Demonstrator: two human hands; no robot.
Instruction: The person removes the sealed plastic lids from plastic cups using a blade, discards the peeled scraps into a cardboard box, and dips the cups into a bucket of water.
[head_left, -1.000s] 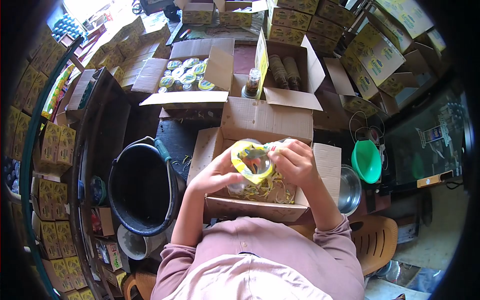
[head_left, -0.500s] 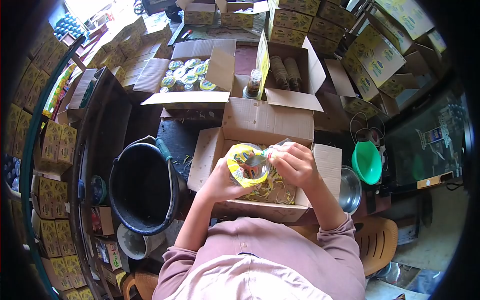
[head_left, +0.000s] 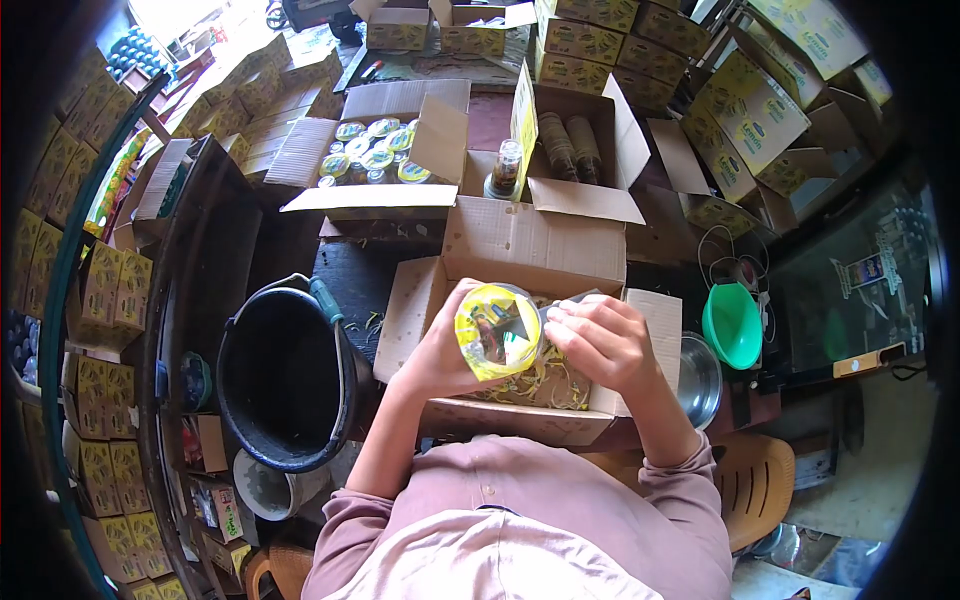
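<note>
My left hand (head_left: 440, 352) is wrapped round a clear plastic cup with a yellow printed film lid (head_left: 467, 335), its top tilted toward me. The middle of the film is open, and the inside shows through the hole. My right hand (head_left: 608, 343) is closed, its fingertips at the right side of the cup's rim. A thin grey blade-like thing (head_left: 582, 297) shows at those fingers; its full shape is hidden. Both hands are above an open cardboard box (head_left: 535, 230), which holds many yellow film strips (head_left: 560, 385).
A black bucket (head_left: 283, 375) stands at left. Behind are a box of lidded cups (head_left: 370, 200), a box with stacked cups (head_left: 590, 197) and a glass jar (head_left: 506, 168). At right are a green bowl (head_left: 733, 325) and a metal bowl (head_left: 703, 378).
The loose film flap that my right fingers pinched over the cup has gone from the opening. My right hand has moved slightly right and down, to the rim's side.
</note>
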